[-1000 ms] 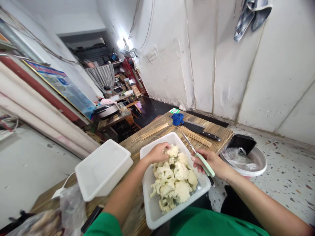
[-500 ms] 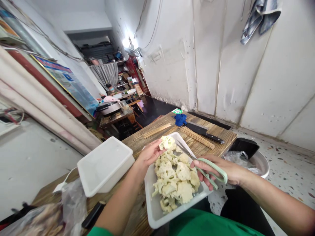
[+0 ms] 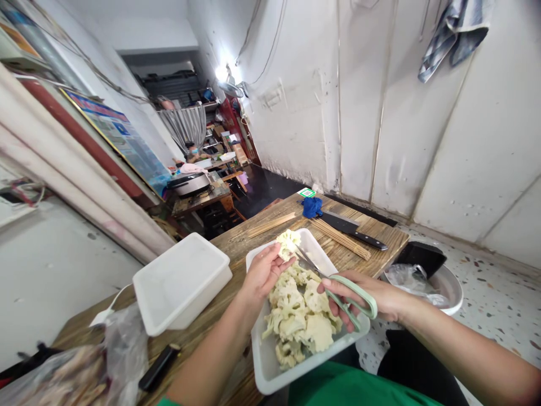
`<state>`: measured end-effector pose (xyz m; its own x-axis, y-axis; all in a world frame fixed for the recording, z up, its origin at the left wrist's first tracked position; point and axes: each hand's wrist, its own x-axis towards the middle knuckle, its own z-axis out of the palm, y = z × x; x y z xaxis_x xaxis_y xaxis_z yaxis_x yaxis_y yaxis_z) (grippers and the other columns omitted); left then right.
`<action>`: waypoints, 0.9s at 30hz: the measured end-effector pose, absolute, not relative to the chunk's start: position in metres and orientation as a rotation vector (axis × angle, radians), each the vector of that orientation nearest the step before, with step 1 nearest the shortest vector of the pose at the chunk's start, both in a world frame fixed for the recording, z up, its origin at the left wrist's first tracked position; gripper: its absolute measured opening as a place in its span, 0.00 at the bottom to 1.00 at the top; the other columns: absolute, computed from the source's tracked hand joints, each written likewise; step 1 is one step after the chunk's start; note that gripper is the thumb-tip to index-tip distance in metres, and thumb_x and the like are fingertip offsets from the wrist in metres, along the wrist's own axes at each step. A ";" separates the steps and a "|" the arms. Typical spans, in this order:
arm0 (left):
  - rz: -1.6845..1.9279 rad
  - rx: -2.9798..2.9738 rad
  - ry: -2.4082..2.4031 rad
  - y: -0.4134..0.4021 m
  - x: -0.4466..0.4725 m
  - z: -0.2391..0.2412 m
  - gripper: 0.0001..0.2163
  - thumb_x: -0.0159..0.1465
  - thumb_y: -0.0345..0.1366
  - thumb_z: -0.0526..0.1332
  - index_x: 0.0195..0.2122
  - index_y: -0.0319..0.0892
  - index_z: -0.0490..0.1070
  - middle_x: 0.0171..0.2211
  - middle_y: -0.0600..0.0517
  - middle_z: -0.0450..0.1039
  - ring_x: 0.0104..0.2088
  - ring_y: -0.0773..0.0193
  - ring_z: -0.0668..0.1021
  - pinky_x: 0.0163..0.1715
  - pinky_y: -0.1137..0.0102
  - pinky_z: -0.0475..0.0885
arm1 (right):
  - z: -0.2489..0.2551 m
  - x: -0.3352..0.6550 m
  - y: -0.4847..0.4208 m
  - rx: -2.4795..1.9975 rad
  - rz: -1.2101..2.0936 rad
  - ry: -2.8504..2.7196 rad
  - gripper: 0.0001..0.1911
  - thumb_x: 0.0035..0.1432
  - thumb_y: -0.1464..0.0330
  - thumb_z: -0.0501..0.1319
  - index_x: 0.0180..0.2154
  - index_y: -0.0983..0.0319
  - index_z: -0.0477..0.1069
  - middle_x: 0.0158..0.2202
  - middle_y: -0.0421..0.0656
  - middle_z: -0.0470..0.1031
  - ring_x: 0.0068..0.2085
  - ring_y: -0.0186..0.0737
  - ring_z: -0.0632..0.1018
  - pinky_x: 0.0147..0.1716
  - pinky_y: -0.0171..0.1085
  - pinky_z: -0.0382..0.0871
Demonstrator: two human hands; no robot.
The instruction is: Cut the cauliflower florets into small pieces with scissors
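Left hand (image 3: 262,272): I pinch one floret (image 3: 288,242) (over the tray's (image 3: 264,361) far end).
Right hand (image 3: 376,299): I grip scissors (image 3: 333,278), blades pointing at it.

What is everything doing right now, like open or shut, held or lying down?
left hand: holding a floret above the tray
right hand: gripping the scissors
scissors: blades seem slightly open, by the floret
tray: holds cut cauliflower
white box: lid on
cleaver: lying flat, untouched
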<state>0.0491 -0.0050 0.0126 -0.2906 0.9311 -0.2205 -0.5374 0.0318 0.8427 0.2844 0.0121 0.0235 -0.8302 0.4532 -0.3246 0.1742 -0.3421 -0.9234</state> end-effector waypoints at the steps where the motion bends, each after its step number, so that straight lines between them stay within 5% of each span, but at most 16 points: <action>1: 1.567 0.537 1.076 -0.006 0.051 0.012 0.07 0.57 0.32 0.66 0.35 0.36 0.70 0.35 0.48 0.78 0.36 0.63 0.80 0.51 0.52 0.72 | 0.024 0.282 0.012 -0.830 2.296 -1.666 0.30 0.49 0.44 0.62 0.39 0.64 0.68 0.25 0.39 0.72 0.19 0.31 0.72 0.15 0.29 0.64; 16: 1.509 0.903 1.226 -0.010 0.046 -0.006 0.18 0.54 0.39 0.67 0.45 0.39 0.72 0.45 0.45 0.76 0.43 0.59 0.78 0.46 0.65 0.72 | 0.022 0.256 0.017 -1.067 2.035 -1.828 0.19 0.50 0.53 0.65 0.27 0.61 0.65 0.15 0.36 0.67 0.12 0.29 0.64 0.07 0.27 0.55; 22: 1.627 0.656 1.255 -0.001 0.026 -0.002 0.09 0.58 0.30 0.63 0.40 0.36 0.73 0.39 0.44 0.78 0.41 0.60 0.79 0.49 0.62 0.73 | 0.008 0.256 0.033 -1.100 1.978 -1.872 0.23 0.46 0.51 0.67 0.25 0.62 0.64 0.13 0.35 0.65 0.11 0.27 0.63 0.06 0.26 0.57; 27: 1.617 0.371 1.242 -0.002 0.001 0.008 0.08 0.63 0.25 0.55 0.40 0.33 0.72 0.36 0.42 0.78 0.38 0.61 0.80 0.46 0.62 0.75 | 0.002 0.260 0.037 -1.026 2.144 -1.636 0.23 0.53 0.49 0.62 0.32 0.63 0.64 0.17 0.37 0.69 0.13 0.29 0.67 0.09 0.28 0.63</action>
<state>0.0006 -0.0018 0.0077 -0.4332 0.8430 -0.3190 -0.5255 0.0514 0.8492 0.2599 0.0365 0.0018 -0.7189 0.5845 -0.3762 0.2086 -0.3348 -0.9189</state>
